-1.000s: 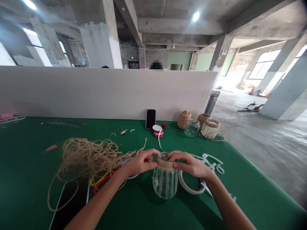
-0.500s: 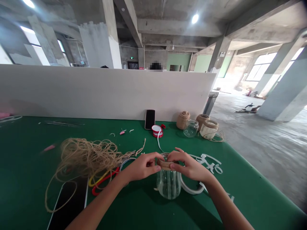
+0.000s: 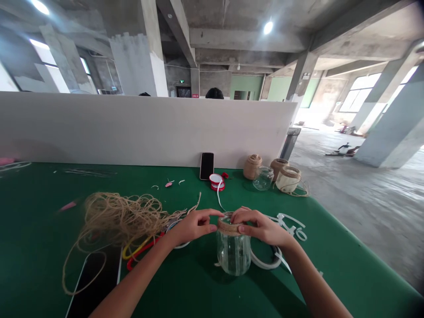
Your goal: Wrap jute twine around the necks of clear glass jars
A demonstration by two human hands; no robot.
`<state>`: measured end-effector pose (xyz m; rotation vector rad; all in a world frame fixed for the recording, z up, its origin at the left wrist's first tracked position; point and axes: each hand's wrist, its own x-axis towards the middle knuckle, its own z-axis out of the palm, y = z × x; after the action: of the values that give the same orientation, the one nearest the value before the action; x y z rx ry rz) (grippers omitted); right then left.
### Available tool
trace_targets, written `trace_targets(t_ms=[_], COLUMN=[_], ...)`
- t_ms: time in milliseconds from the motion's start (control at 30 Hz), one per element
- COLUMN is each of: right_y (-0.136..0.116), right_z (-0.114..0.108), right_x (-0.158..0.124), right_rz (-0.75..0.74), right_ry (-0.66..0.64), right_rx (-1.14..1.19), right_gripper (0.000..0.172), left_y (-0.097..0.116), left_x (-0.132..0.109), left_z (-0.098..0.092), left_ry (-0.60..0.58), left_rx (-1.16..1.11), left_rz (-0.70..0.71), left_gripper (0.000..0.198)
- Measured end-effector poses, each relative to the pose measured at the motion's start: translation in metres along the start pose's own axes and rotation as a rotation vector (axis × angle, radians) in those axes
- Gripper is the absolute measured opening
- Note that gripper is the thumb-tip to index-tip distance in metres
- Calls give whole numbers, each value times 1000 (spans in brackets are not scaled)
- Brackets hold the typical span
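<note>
A clear glass jar (image 3: pixel 234 256) stands upright in front of me, its neck wrapped with a band of brown jute twine (image 3: pixel 228 227). My right hand (image 3: pixel 261 225) grips the jar's neck at the right, fingers over the rim and thumb against the twine. At the left side of the neck is my left hand (image 3: pixel 200 225), thumb and forefinger apart, the forefinger reaching to the rim and the thumb near the twine. Pale vertical strips show on the glass. Behind the jar, a roll of white tape (image 3: pixel 266 265) lies partly hidden by my right arm.
A loose heap of jute twine (image 3: pixel 122 216) lies left, near red-and-yellow-handled scissors (image 3: pixel 142 251) and a dark tablet-like slab (image 3: pixel 96 282). Further back are a phone (image 3: pixel 207 166), a red-and-white ribbon spool (image 3: pixel 217 181) and several jars (image 3: pixel 263 179). A white partition (image 3: pixel 149 130) borders the table.
My left thumb and forefinger have spread apart, loosening from the twine band. My right hand stays on the neck, its fingers slightly shifted. The jar stands nearly where it was.
</note>
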<state>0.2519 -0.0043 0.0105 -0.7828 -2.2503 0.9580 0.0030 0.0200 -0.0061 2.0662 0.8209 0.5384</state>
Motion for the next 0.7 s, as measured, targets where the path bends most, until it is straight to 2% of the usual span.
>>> trace_targets(t_ms=[100, 200, 433, 567, 700], right_y=[-2, -10, -29, -30, -27], right_z=[-1, 0, 13, 16, 12], right_x=[0, -1, 3, 4, 2], right_rz=[-8, 47, 121, 100, 83], right_ry=[-9, -9, 111, 124, 118], right_rx=[-3, -79, -302, -364, -316], right_gripper=[23, 17, 11, 6, 7], left_y=[0, 3, 17, 25, 25], left_x=[0, -1, -2, -2, -3], left_z=[3, 5, 14, 23, 21], left_ry=[6, 30, 89, 108, 68], left_rx=[-31, -31, 1, 6, -32], left_rz=[-14, -19, -46, -52, -30], left_gripper=[32, 28, 22, 19, 26])
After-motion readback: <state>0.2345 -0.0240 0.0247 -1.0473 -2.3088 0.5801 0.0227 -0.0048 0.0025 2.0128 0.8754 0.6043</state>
